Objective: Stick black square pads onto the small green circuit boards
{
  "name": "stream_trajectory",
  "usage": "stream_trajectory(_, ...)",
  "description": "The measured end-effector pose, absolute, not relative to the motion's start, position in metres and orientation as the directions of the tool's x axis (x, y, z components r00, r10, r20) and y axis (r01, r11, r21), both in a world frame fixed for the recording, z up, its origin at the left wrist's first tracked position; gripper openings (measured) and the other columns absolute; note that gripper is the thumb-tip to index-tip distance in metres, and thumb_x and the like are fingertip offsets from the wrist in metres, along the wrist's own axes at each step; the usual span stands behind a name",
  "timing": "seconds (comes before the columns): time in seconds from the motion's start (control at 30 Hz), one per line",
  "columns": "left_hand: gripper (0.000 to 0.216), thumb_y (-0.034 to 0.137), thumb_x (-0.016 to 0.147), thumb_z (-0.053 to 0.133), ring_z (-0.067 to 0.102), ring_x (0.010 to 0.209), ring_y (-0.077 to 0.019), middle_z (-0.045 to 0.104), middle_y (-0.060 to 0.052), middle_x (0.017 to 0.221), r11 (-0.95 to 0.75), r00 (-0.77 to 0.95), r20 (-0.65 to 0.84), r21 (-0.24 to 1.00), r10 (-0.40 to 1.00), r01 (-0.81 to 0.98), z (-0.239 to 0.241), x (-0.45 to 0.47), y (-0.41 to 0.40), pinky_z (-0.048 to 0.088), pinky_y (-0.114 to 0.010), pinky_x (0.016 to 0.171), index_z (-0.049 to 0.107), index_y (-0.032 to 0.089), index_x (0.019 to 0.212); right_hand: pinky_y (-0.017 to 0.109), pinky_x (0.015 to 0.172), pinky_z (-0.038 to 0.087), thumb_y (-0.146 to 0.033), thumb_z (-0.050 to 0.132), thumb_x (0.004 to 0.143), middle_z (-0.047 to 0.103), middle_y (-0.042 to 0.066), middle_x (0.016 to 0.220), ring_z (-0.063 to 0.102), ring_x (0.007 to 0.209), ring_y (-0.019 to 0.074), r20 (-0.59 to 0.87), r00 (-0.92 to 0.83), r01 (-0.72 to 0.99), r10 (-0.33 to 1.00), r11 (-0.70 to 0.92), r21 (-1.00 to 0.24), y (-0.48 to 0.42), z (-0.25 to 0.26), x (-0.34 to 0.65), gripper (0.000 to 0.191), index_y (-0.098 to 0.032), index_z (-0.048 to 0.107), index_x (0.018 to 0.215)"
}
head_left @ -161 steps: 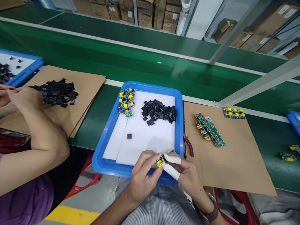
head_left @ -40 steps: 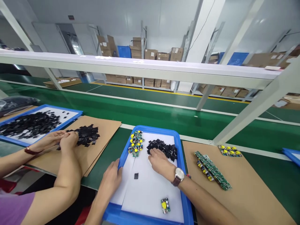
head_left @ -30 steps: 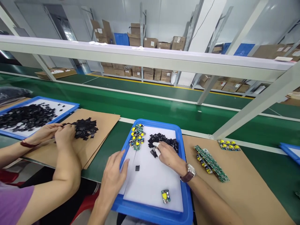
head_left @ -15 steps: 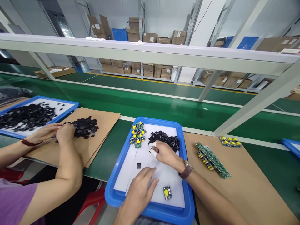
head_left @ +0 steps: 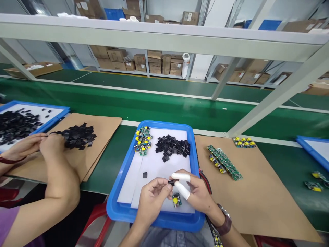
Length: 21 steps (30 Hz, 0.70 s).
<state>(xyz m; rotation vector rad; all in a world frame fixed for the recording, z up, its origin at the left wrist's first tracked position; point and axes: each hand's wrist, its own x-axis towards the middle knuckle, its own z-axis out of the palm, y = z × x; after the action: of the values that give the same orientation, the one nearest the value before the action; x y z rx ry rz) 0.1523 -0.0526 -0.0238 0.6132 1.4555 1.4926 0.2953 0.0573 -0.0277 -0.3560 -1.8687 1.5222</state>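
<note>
Fingers of the left hand (head_left: 153, 199) are pinched together, thumb against forefinger, on a small black piece (head_left: 171, 183) held above the near part of a blue tray (head_left: 128, 214). Two white-covered fingertips of the right hand (head_left: 199, 193) meet that piece from 3 o'clock, a narrow gap between them; whether they grip it or merely touch it, I cannot tell. With the held piece as the dial's centre and 12 at the far side, a small circuit board (head_left: 177, 200) with a yellow part lies on the tray's white sheet at 5 o'clock, just beside the hands. One loose black piece (head_left: 145, 175) lies apart between 9 and 10. Heaped black pieces (head_left: 173, 145) sit at 12, and a cluster of boards (head_left: 143, 140) at 11, against the tray's left wall. Red-handled pliers (head_left: 206, 181), partly hidden, lie just outside the tray at 3. Beyond them, brown cardboard (head_left: 262, 195) bears a long row of boards (head_left: 226, 163) between 2 and 3 and a shorter group (head_left: 244, 142) at 2. Toward 10, a co-worker's hands (head_left: 52, 145) work beside another black heap (head_left: 81, 136). Cartons (head_left: 154, 63) fill shelves far off at 12.
</note>
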Motion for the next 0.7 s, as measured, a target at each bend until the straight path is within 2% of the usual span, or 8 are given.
stream_trajectory(0.1, 0.016, 0.032, 0.084, 0.075, 0.066, 0.061, -0.0161, 0.070, -0.001, 0.067, 0.123, -0.494, -0.167, 0.985, 0.854, -0.120, -0.024, 0.160, -0.052, 0.056, -0.026, 0.062, 0.071, 0.016, 0.082, 0.032, 0.082, 0.055, -0.014, 0.066, 0.094, 0.070, 0.006, 0.106, 0.068, 0.093, 0.0189, 0.287, -0.728, -0.184, 0.623, 0.225, -0.957, 0.054, -0.034, 0.305, 0.033, -0.030, 0.072, 0.122)
stream_trajectory(0.27, 0.006, 0.023, 0.087, 0.067, 0.066, 0.068, -0.0163, 0.070, -0.001, 0.075, 0.105, -0.473, -0.037, 0.987, 0.881, 0.119, -0.021, 0.169, -0.050, 0.056, -0.025, 0.066, 0.070, 0.018, 0.084, 0.030, 0.078, 0.052, -0.014, 0.070, 0.091, 0.069, 0.003, 0.094, 0.065, 0.086, 0.0174, 0.268, -0.679, -0.157, 0.683, 0.221, -0.963, 0.054, -0.038, 0.313, 0.024, -0.027, 0.076, 0.110)
stream_trajectory(0.4, 0.007, 0.017, 0.088, 0.064, 0.066, 0.071, -0.0151, 0.071, -0.001, 0.080, 0.056, -0.418, 0.059, 0.965, 0.906, 0.258, -0.020, 0.172, -0.050, 0.054, -0.024, 0.070, 0.071, 0.019, 0.086, 0.029, 0.076, 0.051, -0.015, 0.069, 0.092, 0.068, 0.002, 0.091, 0.063, 0.084, 0.0166, 0.183, -0.714, -0.163, 0.676, 0.093, -0.982, 0.056, -0.037, 0.318, 0.020, -0.027, 0.077, 0.106)
stream_trajectory(0.5, 0.006, 0.020, 0.090, 0.065, 0.065, 0.070, -0.0160, 0.071, -0.001, 0.077, 0.072, -0.414, 0.025, 0.974, 0.910, 0.217, -0.019, 0.171, -0.048, 0.054, -0.025, 0.068, 0.070, 0.019, 0.086, 0.028, 0.077, 0.053, -0.018, 0.070, 0.092, 0.068, 0.001, 0.093, 0.064, 0.086, 0.0162, 0.122, -0.715, -0.188, 0.688, -0.021, -0.982, 0.054, -0.040, 0.319, 0.018, -0.028, 0.077, 0.105)
stream_trajectory(0.6, 0.012, 0.027, 0.090, 0.067, 0.065, 0.067, -0.0167, 0.069, -0.002, 0.073, 0.130, -0.400, -0.082, 0.987, 0.913, 0.094, -0.017, 0.169, -0.044, 0.055, -0.026, 0.065, 0.070, 0.017, 0.086, 0.027, 0.083, 0.054, -0.017, 0.072, 0.090, 0.070, 0.001, 0.097, 0.065, 0.090, 0.0160, 0.079, -0.693, -0.188, 0.716, -0.074, -0.979, 0.050, -0.045, 0.321, 0.022, -0.029, 0.076, 0.108)
stream_trajectory(0.7, 0.015, 0.031, 0.091, 0.069, 0.065, 0.071, -0.0174, 0.069, -0.003, 0.077, 0.146, -0.376, -0.125, 0.989, 0.918, 0.028, -0.015, 0.168, -0.044, 0.055, -0.027, 0.066, 0.071, 0.016, 0.090, 0.027, 0.082, 0.055, -0.016, 0.073, 0.089, 0.070, 0.000, 0.095, 0.066, 0.088, 0.0154, 0.054, -0.672, -0.189, 0.738, -0.100, -0.977, 0.048, -0.048, 0.321, 0.022, -0.029, 0.077, 0.107)
